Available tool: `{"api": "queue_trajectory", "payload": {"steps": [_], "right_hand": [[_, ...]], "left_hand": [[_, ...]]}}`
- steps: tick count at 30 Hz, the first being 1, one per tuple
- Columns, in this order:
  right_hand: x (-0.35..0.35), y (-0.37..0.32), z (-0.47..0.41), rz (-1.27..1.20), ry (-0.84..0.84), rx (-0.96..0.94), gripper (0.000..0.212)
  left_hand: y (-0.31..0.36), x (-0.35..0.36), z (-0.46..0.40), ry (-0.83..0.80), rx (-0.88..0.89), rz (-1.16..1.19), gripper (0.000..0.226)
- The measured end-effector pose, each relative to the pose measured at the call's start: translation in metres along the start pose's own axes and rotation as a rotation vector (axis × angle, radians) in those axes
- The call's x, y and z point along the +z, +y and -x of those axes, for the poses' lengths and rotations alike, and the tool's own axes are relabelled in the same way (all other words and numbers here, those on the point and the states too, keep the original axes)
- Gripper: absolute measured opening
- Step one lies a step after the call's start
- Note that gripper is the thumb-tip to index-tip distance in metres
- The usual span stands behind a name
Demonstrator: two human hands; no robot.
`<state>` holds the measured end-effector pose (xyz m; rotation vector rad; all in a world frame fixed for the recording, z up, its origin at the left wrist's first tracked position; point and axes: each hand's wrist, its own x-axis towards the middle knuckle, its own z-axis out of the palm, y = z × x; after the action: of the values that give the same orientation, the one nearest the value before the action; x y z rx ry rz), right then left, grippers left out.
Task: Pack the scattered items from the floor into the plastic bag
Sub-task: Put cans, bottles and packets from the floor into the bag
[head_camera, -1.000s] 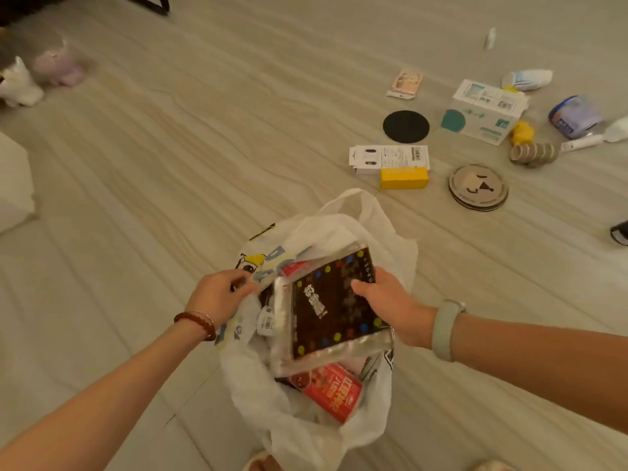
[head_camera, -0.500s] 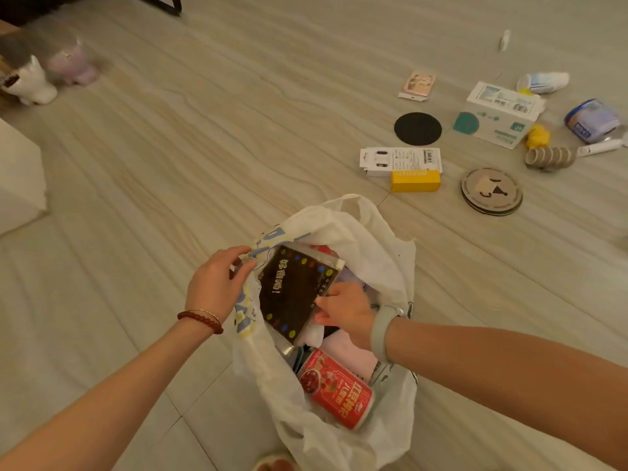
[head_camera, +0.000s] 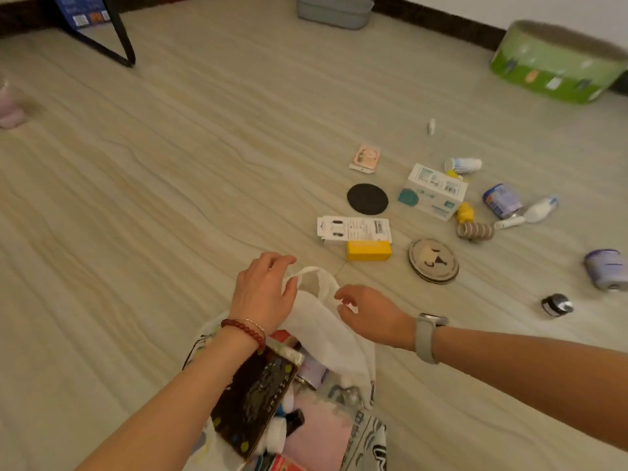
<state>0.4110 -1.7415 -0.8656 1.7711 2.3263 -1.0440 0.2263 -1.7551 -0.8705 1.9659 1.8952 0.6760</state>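
Observation:
The white plastic bag (head_camera: pixel 326 321) lies open on the floor beneath my arms. Inside it a dark packet with coloured dots (head_camera: pixel 251 399) leans beside a pink item (head_camera: pixel 316 433). My left hand (head_camera: pixel 261 294) grips the bag's handle loop at its far end. My right hand (head_camera: pixel 370 314) has curled fingers pinching the bag's edge beside the loop. Beyond the bag lie a yellow box (head_camera: pixel 368 250), a white card package (head_camera: pixel 353 228), a black disc (head_camera: pixel 367 198), a white carton (head_camera: pixel 433 192), a round cardboard lid (head_camera: pixel 434 261) and several cans and bottles.
Further right lie a purple can (head_camera: pixel 606 270) and a small black jar (head_camera: pixel 557 304). A green round tub (head_camera: pixel 557 62) stands at the back right, a grey tray (head_camera: pixel 334 6) at the back wall, and a black stand leg (head_camera: pixel 115 39) at the back left.
The right hand let go of the dotted packet, which now sits in the bag. Both hands moved forward to the bag's handle. The view tilted up the room.

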Motion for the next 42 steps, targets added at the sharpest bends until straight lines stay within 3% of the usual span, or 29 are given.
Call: {"api": "queue_trajectory", "payload": {"steps": [5,9,16,20,24,28,31,34,38,42], "right_hand": [[-0.042,0.057,-0.027,0.046,0.232,0.062,0.036],[-0.054,0.141,-0.047,0.071,0.262,0.199,0.037],[-0.07,0.262,-0.088,-0.021,0.309,0.504,0.042],[-0.066,0.283,-0.118,-0.088,0.306,0.607,0.058],[-0.062,0.289,-0.136,-0.181,0.279,0.703,0.069],[-0.065,0.285,-0.127,-0.448,0.374,0.527,0.057],[-0.062,0.27,-0.102,-0.597,0.422,0.308,0.036],[-0.06,0.243,-0.079,-0.654,0.492,0.153,0.033],[-0.042,0.191,-0.05,-0.77,0.482,-0.038,0.029],[-0.022,0.135,-0.01,-0.962,0.354,-0.279,0.023]], "left_hand": [[0.042,0.041,-0.055,-0.153,0.021,-0.026,0.036],[0.059,0.1,-0.089,-0.311,0.028,-0.169,0.042],[0.077,0.191,-0.14,-0.408,-0.079,-0.36,0.065],[0.071,0.225,-0.155,-0.376,-0.143,-0.483,0.061],[0.073,0.235,-0.142,-0.195,-0.136,-0.507,0.049],[0.097,0.22,-0.124,-0.151,-0.343,-0.2,0.045],[0.106,0.192,-0.094,-0.028,-0.303,-0.086,0.046],[0.105,0.151,-0.057,-0.051,-0.239,-0.069,0.055],[0.086,0.103,0.017,-0.077,-0.208,-0.178,0.047],[0.073,0.068,0.107,0.046,-0.394,-0.173,0.054]]}}
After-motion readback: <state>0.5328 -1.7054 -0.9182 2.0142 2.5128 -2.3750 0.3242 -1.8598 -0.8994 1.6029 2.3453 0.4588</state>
